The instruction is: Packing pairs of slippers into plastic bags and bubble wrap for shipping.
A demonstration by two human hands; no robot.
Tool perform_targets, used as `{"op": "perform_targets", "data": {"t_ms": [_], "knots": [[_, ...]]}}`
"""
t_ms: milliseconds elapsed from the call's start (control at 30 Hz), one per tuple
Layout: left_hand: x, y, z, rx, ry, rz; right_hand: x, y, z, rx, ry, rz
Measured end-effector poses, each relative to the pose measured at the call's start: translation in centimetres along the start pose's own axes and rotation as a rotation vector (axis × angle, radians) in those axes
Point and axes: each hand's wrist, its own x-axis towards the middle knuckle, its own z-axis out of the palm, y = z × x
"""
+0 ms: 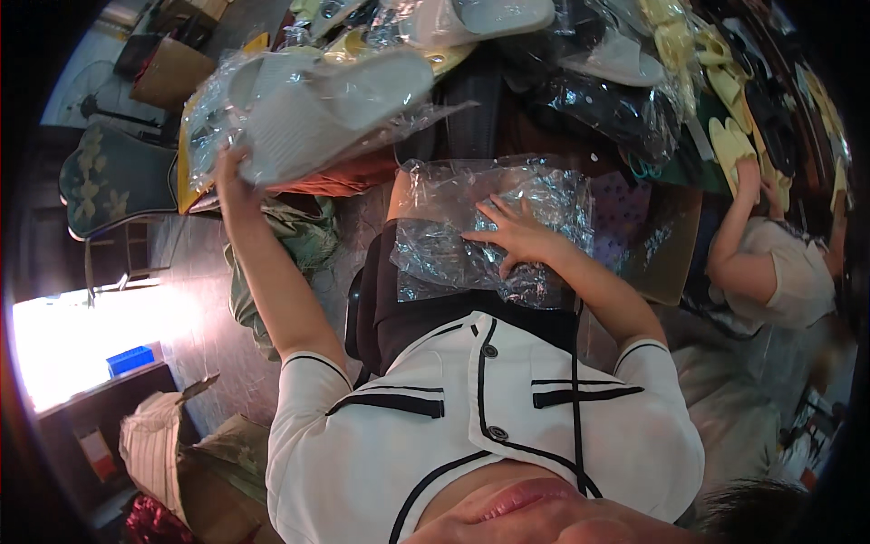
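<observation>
My left hand (232,172) is closed on the edge of a transparent bag with pale grey slippers (313,118) in it, at the near left of the pile. Some of its fingers are hidden by the bag. Across my lap lie transparent plastic bags (435,245), thin, crinkled and flat. My right hand (521,231) rests on them with its fingers spread, gripping nothing.
More bagged slippers (489,20), grey, yellow and black, are heaped at the far side. A cardboard box (666,249) stands right of my lap. A dark floral chair (113,181) is at left. At right, another person (770,272) handles yellow slippers (729,150).
</observation>
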Motion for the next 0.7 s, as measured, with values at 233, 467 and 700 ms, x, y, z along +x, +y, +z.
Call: {"op": "perform_targets", "data": {"t_ms": [233,467,700], "knots": [[-10.6,4.6,8.3,-0.246,0.053,-0.159,0.1,0.2,0.1,-0.012,0.013,-0.006],[-17.4,-10.0,10.4,-0.066,-0.491,-0.388,-4.5,0.0,-3.2,0.521,0.204,-0.076],[-19.7,-18.0,4.3,0.096,-0.497,-0.624,-7.7,6.2,-0.7,0.825,0.602,-0.028]]}}
